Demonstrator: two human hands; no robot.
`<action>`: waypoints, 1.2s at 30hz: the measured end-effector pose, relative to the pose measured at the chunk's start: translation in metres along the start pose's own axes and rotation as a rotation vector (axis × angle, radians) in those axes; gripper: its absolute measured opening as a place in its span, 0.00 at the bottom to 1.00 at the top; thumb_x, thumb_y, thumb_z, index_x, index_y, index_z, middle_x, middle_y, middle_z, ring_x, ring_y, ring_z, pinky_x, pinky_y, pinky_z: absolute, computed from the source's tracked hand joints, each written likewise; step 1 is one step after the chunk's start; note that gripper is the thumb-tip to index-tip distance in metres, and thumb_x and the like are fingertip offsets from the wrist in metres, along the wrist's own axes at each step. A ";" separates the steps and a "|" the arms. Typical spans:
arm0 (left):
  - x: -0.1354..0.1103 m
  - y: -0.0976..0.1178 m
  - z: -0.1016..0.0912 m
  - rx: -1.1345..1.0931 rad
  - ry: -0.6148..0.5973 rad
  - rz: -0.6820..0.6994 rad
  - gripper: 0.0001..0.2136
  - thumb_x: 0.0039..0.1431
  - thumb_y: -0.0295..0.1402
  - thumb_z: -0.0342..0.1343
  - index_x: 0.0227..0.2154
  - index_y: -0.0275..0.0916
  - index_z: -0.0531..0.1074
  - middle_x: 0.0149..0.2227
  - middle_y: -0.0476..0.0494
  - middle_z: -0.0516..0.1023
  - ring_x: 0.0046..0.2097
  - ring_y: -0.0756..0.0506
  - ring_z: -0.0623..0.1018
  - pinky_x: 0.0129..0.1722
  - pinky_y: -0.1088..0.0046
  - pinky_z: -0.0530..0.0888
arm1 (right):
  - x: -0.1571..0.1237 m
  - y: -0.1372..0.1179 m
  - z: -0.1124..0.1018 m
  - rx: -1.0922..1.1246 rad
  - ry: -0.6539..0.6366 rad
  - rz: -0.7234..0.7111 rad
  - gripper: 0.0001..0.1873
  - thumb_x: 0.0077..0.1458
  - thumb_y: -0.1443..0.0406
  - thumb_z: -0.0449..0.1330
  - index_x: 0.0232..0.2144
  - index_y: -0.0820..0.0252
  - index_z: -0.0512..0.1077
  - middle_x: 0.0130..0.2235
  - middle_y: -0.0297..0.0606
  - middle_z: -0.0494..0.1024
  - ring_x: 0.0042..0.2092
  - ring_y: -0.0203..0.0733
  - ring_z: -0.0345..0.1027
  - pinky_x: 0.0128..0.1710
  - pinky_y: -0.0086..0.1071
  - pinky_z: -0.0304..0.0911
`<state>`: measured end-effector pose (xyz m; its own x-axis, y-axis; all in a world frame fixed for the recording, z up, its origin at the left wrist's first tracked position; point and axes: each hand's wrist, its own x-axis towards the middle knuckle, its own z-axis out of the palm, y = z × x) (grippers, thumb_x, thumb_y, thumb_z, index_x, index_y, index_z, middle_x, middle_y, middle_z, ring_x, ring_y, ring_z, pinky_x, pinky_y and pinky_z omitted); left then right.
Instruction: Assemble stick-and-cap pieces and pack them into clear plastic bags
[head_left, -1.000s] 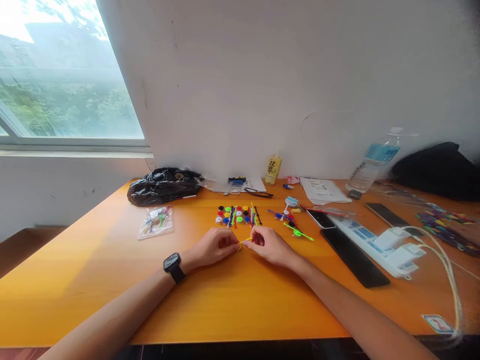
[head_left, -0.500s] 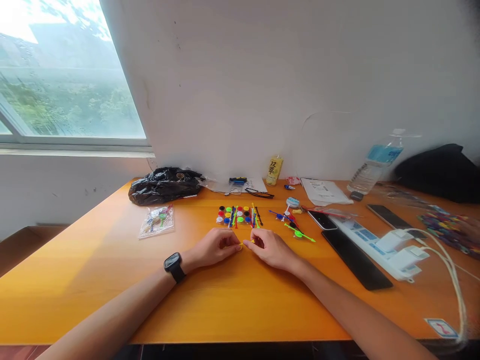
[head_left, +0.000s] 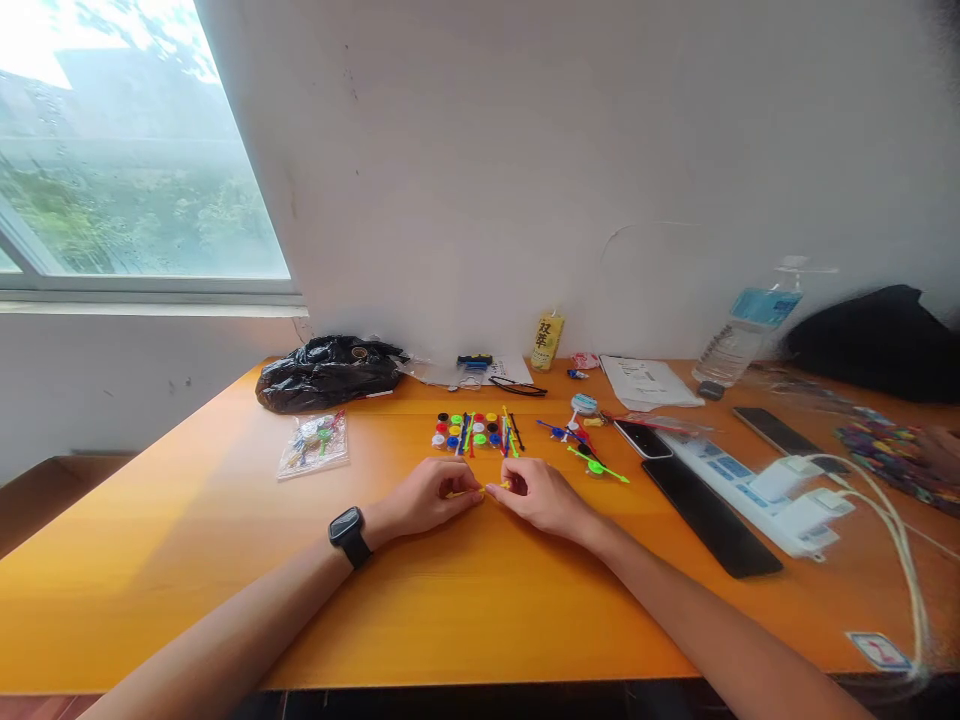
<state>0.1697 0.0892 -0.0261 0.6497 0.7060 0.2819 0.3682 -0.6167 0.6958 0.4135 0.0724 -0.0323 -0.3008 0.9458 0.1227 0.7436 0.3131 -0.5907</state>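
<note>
Close together over the table's middle, my left hand (head_left: 433,494) and my right hand (head_left: 546,498) are both closed in a pinch. Between them they hold a thin yellow plastic spinner arrow (head_left: 505,486), mostly hidden by the fingers. Just beyond the hands, small round coloured pieces (head_left: 454,430) sit in rows, with thin coloured spinner arrows (head_left: 514,430) lying among them. To the right are assembled spinners, one with a green arrow (head_left: 596,467) and one with a blue arrow (head_left: 556,432).
A clear bag of parts (head_left: 313,444) and a black plastic bag (head_left: 330,372) lie left. On the right are a phone (head_left: 643,440), a dark flat slab (head_left: 709,515), a power strip (head_left: 739,490) with cables and a water bottle (head_left: 739,330). A yellow carton (head_left: 547,342) stands by the wall.
My fingertips have come slightly closer together, and less of the yellow arrow shows between them. The things on the table stay where they were.
</note>
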 end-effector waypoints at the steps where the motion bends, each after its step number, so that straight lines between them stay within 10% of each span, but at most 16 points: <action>1: 0.000 0.000 0.000 -0.003 0.001 0.002 0.17 0.70 0.46 0.58 0.32 0.36 0.77 0.33 0.44 0.79 0.33 0.49 0.73 0.35 0.73 0.70 | 0.000 0.000 0.000 -0.002 0.001 0.004 0.19 0.60 0.51 0.64 0.27 0.56 0.66 0.27 0.31 0.73 0.29 0.36 0.62 0.28 0.31 0.51; 22: 0.000 -0.003 -0.007 -0.258 -0.043 -0.113 0.11 0.66 0.34 0.58 0.47 0.35 0.78 0.47 0.38 0.83 0.48 0.42 0.80 0.50 0.66 0.76 | 0.004 0.008 0.001 0.073 0.000 0.040 0.22 0.56 0.49 0.66 0.24 0.58 0.67 0.26 0.30 0.70 0.29 0.36 0.60 0.29 0.29 0.52; 36: 0.002 0.001 -0.008 -0.188 0.015 -0.110 0.21 0.71 0.50 0.54 0.47 0.37 0.80 0.41 0.41 0.81 0.43 0.43 0.77 0.44 0.69 0.75 | 0.010 0.021 -0.012 0.205 -0.185 0.146 0.27 0.55 0.45 0.66 0.21 0.60 0.65 0.21 0.28 0.64 0.25 0.33 0.57 0.24 0.28 0.47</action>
<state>0.1659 0.0925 -0.0202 0.6022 0.7712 0.2064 0.3044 -0.4608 0.8337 0.4337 0.0892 -0.0342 -0.3172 0.9417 -0.1118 0.6568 0.1331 -0.7422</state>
